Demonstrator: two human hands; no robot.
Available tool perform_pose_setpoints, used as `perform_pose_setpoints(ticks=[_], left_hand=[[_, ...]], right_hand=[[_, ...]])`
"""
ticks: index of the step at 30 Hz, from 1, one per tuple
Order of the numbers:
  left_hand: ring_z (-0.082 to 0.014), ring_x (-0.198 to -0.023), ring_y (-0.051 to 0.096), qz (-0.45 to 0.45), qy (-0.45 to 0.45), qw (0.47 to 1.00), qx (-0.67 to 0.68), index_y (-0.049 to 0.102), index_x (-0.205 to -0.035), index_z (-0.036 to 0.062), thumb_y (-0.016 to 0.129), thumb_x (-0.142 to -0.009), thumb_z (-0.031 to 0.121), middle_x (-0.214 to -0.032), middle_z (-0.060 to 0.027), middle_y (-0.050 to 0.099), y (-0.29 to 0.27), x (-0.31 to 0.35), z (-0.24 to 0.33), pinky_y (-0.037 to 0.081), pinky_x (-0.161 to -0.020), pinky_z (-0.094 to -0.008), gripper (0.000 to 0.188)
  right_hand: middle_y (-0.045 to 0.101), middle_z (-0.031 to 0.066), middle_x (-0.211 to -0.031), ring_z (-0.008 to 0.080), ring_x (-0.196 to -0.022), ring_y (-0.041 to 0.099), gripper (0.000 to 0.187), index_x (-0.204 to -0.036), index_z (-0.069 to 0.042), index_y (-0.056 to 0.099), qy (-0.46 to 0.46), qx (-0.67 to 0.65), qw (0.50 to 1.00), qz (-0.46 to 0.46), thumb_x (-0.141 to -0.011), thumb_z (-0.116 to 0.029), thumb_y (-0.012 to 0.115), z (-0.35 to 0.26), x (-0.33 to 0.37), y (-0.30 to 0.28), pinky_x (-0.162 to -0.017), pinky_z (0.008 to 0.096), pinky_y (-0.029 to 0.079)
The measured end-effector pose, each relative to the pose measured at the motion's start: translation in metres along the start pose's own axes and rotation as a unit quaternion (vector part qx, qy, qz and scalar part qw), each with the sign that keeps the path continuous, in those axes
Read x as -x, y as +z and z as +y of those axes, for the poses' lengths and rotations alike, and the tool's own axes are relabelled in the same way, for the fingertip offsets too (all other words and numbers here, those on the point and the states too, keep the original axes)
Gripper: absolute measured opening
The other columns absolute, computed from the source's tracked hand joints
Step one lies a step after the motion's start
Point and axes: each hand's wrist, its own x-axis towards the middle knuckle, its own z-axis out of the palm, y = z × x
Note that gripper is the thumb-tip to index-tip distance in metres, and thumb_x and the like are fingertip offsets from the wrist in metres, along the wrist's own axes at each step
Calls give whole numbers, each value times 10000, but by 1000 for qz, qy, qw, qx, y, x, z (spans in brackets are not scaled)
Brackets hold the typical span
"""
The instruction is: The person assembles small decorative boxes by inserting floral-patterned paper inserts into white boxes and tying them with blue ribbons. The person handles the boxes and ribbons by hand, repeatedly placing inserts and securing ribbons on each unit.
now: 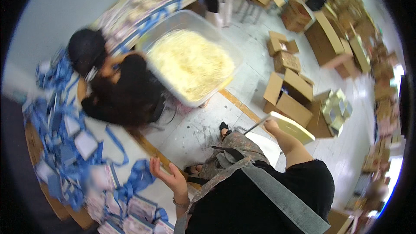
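Observation:
My right hand (272,125) is closed on the edge of a chair's pale cream backrest (292,128), beside a thin metal tube of its frame. The chair's white seat (264,148) shows partly behind my clothes. Over the table's edge, my left hand (172,180) is raised with its fingers stretched out and holds nothing. Close to it on the white table (119,145) lie a bunched blue ribbon (141,175) and several flat packs with printed faces (142,208).
A co-worker in black (125,91) leans over the table at the left, among heaped blue ribbons (65,164). Beyond is a large clear plastic tub (229,52) of pale yellow shredded filler (190,60). Open cardboard boxes (290,97) stand on the floor at right; another person (223,0) stands far back.

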Motion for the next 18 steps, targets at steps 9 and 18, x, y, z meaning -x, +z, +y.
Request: perform_pose_setpoints(ticks=[9,18], left_hand=[[-311,-1180,418,-431,140,888,83,493,-1172,-17,545,-822,12,-1325,-186,379,272,-81,188,415,-926,-372,354],[-265,-964,563,-619,190,762,14,539,-1153,57,565,-811,44,-1282,-149,419,475,-157,196,472,-808,-348,343]], right_hand=[[628,178,-1091,363,-997,601,469,-952,-78,678,106,-83,976,-172,-740,-496,657,122,3,15,-847,445,489],[382,12,-1444,285,-1353,285,742,-1264,-344,550,59,-39,977,-203,-737,-823,344,119,-35,-74,-1057,626,125]])
